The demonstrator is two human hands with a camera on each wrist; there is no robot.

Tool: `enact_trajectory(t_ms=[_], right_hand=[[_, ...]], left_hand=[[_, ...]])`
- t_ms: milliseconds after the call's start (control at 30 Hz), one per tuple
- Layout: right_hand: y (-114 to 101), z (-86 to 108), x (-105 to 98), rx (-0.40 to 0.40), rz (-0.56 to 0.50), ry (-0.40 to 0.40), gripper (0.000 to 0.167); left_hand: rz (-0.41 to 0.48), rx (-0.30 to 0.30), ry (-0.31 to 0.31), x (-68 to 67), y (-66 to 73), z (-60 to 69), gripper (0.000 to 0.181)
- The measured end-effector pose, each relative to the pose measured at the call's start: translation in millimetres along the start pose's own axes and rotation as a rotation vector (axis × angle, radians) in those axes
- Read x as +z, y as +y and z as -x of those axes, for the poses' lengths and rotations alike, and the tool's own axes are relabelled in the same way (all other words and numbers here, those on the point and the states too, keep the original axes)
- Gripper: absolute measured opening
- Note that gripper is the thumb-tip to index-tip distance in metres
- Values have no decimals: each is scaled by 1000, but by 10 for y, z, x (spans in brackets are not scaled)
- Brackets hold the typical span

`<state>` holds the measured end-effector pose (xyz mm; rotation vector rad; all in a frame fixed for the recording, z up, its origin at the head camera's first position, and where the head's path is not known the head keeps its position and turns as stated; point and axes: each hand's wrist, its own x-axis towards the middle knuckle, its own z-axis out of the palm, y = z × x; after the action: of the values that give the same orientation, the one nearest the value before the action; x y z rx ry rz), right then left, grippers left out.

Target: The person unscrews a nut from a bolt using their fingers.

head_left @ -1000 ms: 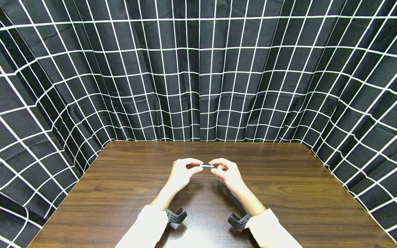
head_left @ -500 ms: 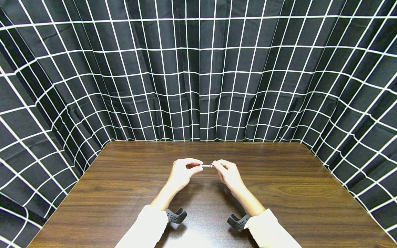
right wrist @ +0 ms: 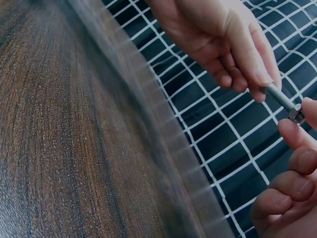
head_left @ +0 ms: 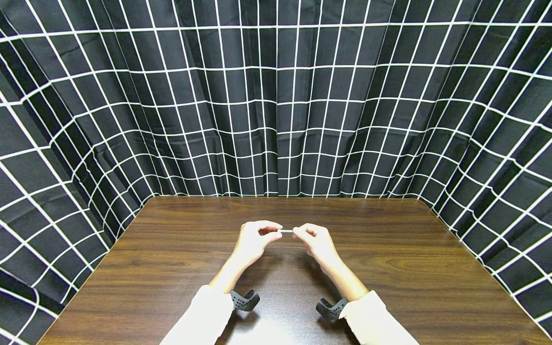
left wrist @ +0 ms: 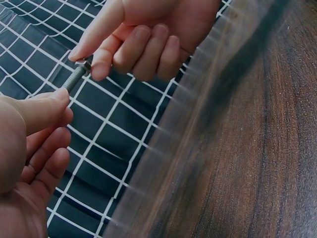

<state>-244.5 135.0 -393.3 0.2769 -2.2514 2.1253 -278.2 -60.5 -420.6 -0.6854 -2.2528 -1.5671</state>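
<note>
Above the table, my left hand [head_left: 253, 239] pinches one end of a grey metal bolt [left wrist: 75, 80] between thumb and fingers. Its threaded shank runs across the gap between the two hands, roughly level in the head view. A hex nut [right wrist: 297, 114] sits round the shank at the end by my right hand [head_left: 318, 242]. The right thumb and index finger pinch this nut from opposite sides, and the other right fingers are curled below. The bolt's end inside the left fingertips is hidden. In the head view the right fingers cover the nut.
A brown wood-grain table [head_left: 172, 258] lies beneath both hands. Black curtain [head_left: 276, 120] with a white grid surrounds its back and sides. Each wrist carries a dark grey strap mount [head_left: 246, 301], just past the light sleeves [head_left: 202, 311].
The right thumb and index finger were spread at the nut one second ago, then closed together; now they cover the nut. The left hand and bolt have stayed in place.
</note>
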Motion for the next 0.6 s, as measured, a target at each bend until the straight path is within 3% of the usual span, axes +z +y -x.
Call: enact_trajectory(t_ms=[267, 400, 600], right_hand=[[106, -54, -22, -2, -32, -11, 19], [257, -120, -41, -33, -32, -4, 21], [291, -131, -34, -97, -37, 6, 22]], left_hand=[[-5, 2, 9, -8, 11, -3, 15], [-4, -12, 10, -7, 4, -9, 15], [-9, -33, 9, -13, 6, -15, 16]])
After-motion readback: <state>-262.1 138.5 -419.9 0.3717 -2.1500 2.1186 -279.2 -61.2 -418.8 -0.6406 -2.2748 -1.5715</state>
